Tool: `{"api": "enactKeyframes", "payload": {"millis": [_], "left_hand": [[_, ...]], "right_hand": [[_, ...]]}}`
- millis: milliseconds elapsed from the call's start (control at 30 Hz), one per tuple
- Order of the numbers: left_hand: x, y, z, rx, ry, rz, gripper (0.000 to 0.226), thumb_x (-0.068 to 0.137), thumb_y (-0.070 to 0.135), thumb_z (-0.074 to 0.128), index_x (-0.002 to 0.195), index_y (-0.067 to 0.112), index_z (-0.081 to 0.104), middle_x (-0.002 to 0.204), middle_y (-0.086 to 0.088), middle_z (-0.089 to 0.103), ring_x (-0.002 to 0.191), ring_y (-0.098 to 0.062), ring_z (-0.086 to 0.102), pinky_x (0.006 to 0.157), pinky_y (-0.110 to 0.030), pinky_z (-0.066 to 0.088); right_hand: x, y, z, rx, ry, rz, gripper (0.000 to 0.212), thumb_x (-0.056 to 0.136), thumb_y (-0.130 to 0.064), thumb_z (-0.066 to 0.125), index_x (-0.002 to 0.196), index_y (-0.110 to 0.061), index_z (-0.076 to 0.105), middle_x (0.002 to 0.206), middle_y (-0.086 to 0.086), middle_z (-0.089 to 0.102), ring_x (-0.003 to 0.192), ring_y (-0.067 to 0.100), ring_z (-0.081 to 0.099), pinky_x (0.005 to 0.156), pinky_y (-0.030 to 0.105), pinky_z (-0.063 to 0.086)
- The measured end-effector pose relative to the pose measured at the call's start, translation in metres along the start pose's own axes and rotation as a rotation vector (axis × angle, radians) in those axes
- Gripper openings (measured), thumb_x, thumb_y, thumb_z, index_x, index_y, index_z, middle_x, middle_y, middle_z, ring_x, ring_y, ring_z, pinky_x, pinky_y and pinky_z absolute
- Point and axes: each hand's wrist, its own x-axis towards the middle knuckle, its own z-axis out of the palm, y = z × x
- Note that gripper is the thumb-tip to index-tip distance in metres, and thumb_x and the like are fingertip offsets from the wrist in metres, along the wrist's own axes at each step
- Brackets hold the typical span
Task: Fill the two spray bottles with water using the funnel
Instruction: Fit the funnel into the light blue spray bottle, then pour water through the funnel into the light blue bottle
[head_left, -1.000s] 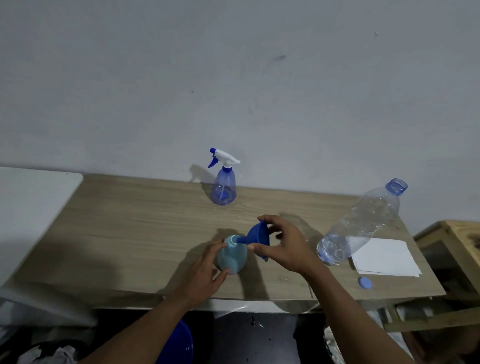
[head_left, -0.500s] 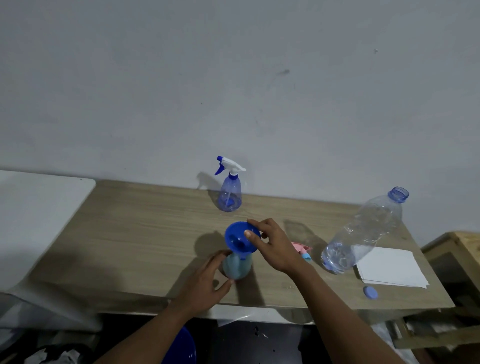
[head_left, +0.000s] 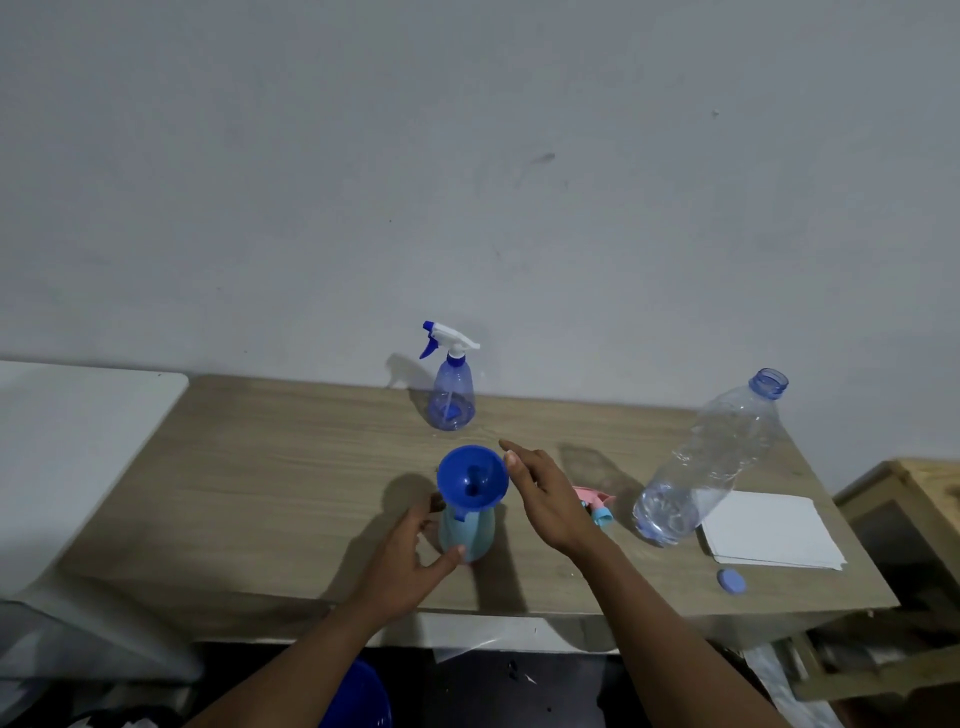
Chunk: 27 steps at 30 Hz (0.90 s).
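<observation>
Left hand (head_left: 410, 566) clasps the light-blue spray bottle (head_left: 467, 535) near the table's (head_left: 260, 467) front edge to steady it under the seated blue funnel (head_left: 471, 477), while right hand (head_left: 545, 499) hovers beside, fingers apart, empty.

Table (head_left: 260, 467): matt wood-grain laminate. Funnel (head_left: 471, 475): smooth glossy plastic. Water bottle (head_left: 711, 457): clear, crinkled plastic. Paper sheets (head_left: 769, 530): matt.

A single head-worn wide-angle view looks forward and down from the near edge of a wooden table (head_left: 260, 493), facing a grey wall (head_left: 467, 182) that fills the upper half. The table's full width fits, bowed by the lens. Both forearms enter from the bottom, close beneath the camera.
</observation>
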Motion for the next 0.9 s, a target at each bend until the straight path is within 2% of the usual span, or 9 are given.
{"api": "enactKeyframes", "payload": {"millis": [100, 233, 333, 400, 467, 567, 700, 800, 900], "left_hand": [[0.003, 0.01, -0.003, -0.056, 0.01, 0.047, 0.065, 0.075, 0.051, 0.077, 0.131, 0.048, 0.043, 0.128, 0.026, 0.056, 0.115, 0.001, 0.057, 0.09, -0.023, 0.048], [0.014, 0.016, -0.004, -0.09, 0.08, 0.013, 0.104, 0.059, 0.07, 0.081, 0.146, 0.033, 0.036, 0.129, 0.013, 0.06, 0.112, -0.008, 0.062, 0.092, -0.031, 0.052], [0.023, 0.026, -0.004, -0.063, 0.109, -0.01, 0.115, 0.048, 0.076, 0.081, 0.145, 0.035, 0.035, 0.124, 0.014, 0.061, 0.106, -0.006, 0.064, 0.09, -0.027, 0.05], [0.028, 0.03, -0.003, -0.05, 0.124, -0.014, 0.112, 0.046, 0.074, 0.083, 0.142, 0.036, 0.04, 0.12, 0.017, 0.062, 0.103, -0.005, 0.064, 0.089, -0.03, 0.053], [0.03, 0.034, -0.002, -0.028, 0.138, -0.005, 0.097, 0.049, 0.065, 0.088, 0.133, 0.037, 0.048, 0.117, 0.017, 0.064, 0.1, -0.003, 0.065, 0.087, -0.035, 0.056], [0.029, 0.039, 0.0, -0.001, 0.165, 0.02, 0.076, 0.058, 0.045, 0.092, 0.123, 0.038, 0.054, 0.112, 0.017, 0.067, 0.095, -0.002, 0.064, 0.087, -0.04, 0.057], [0.026, 0.041, -0.002, -0.004, 0.166, 0.007, 0.095, 0.056, 0.054, 0.09, 0.138, 0.037, 0.044, 0.117, 0.019, 0.063, 0.099, -0.003, 0.064, 0.086, -0.034, 0.056], [0.026, 0.043, -0.003, 0.02, 0.151, 0.031, 0.084, 0.058, 0.053, 0.089, 0.131, 0.044, 0.049, 0.116, 0.02, 0.065, 0.097, -0.004, 0.065, 0.084, -0.036, 0.057], [0.027, 0.043, -0.002, 0.022, 0.155, 0.03, 0.082, 0.056, 0.054, 0.09, 0.127, 0.045, 0.051, 0.116, 0.02, 0.065, 0.096, -0.004, 0.064, 0.083, -0.036, 0.057]], "right_hand": [[-0.008, 0.009, -0.007, 0.06, 0.148, 0.013, 0.037, 0.102, -0.041, 0.05, 0.134, -0.026, 0.057, 0.119, -0.011, 0.058, 0.107, -0.003, 0.055, 0.081, 0.004, 0.04], [-0.028, 0.034, -0.03, 0.146, 0.587, 0.044, 0.01, 0.096, -0.019, 0.064, 0.106, -0.018, 0.061, 0.095, 0.001, 0.065, 0.087, 0.002, 0.064, 0.073, 0.016, 0.048], [-0.047, 0.051, -0.054, 0.224, 0.987, 0.177, 0.035, 0.087, -0.02, 0.075, 0.111, -0.015, 0.051, 0.107, 0.008, 0.058, 0.101, 0.028, 0.059, 0.086, 0.037, 0.05], [-0.051, 0.057, -0.075, 0.183, 1.13, 0.257, 0.066, 0.076, -0.028, 0.085, 0.127, -0.014, 0.045, 0.125, 0.011, 0.05, 0.116, 0.031, 0.05, 0.099, 0.053, 0.045], [-0.05, 0.055, -0.102, 0.143, 1.11, 0.277, 0.096, 0.068, -0.033, 0.091, 0.144, -0.015, 0.034, 0.143, 0.013, 0.04, 0.132, 0.033, 0.039, 0.107, 0.059, 0.038], [-0.039, 0.054, -0.137, 0.102, 0.958, 0.193, 0.113, 0.067, -0.032, 0.093, 0.154, -0.019, 0.023, 0.155, 0.009, 0.032, 0.142, 0.03, 0.034, 0.115, 0.05, 0.036], [-0.028, 0.059, -0.155, 0.139, 0.857, 0.141, 0.093, 0.073, -0.029, 0.089, 0.146, -0.025, 0.033, 0.146, 0.004, 0.048, 0.135, 0.028, 0.047, 0.109, 0.045, 0.044], [-0.032, 0.055, -0.157, 0.116, 0.857, 0.11, 0.078, 0.076, -0.028, 0.086, 0.139, -0.024, 0.04, 0.135, 0.003, 0.056, 0.125, 0.028, 0.055, 0.103, 0.042, 0.048], [-0.044, 0.041, -0.157, 0.061, 0.843, -0.035, 0.076, 0.077, -0.029, 0.085, 0.139, -0.027, 0.041, 0.127, -0.004, 0.055, 0.117, 0.02, 0.055, 0.1, 0.04, 0.05]]}}
